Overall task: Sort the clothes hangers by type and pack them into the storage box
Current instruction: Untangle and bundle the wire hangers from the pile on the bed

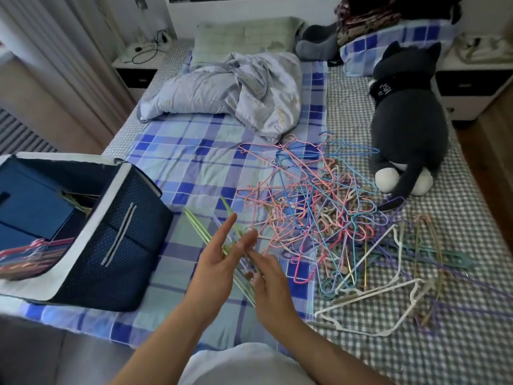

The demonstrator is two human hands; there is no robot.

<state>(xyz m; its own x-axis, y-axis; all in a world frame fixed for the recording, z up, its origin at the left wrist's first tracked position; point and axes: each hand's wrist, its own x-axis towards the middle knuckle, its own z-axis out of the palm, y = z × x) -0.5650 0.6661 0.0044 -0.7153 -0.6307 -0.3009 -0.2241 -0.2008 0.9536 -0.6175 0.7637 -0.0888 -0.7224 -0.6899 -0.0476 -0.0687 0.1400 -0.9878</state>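
Plush cat collar print unreadable; hangers unlabelled

A: The hangers heaped at the bed's right side?
B: The tangled wire hangers are pink, blue and lilac; the white plastic hangers lie nearer the foot edge.
A: The box?
B: The storage box is navy with pale grey trim.
A: The bedding?
B: A blue-and-white plaid sheet, a grey gingham cover, and a dark grey plush cat with white paws.
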